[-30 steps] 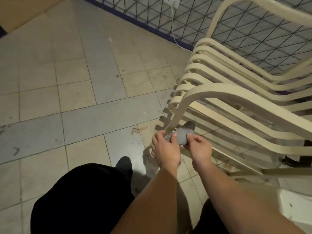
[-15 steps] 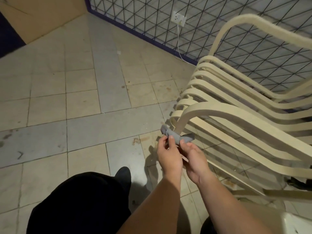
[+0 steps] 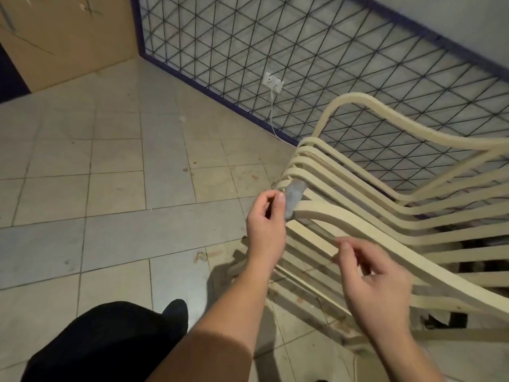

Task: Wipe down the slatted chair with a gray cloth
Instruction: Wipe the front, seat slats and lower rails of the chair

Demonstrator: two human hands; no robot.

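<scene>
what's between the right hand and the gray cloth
In the head view, cream chair slats and the curved armrest span the stretch between the right hand and the gray cloth, which the left hand pinches.

Right hand (image 3: 369, 274) released gray cloth (image 3: 293, 197), now apart from it, nearer and to right, fingers loosely curled. Left hand (image 3: 265, 216) alone pinches cloth, raised farther along curved front ends of slatted chair (image 3: 385, 216) slats. Cloth now hangs as narrow strip.
</scene>
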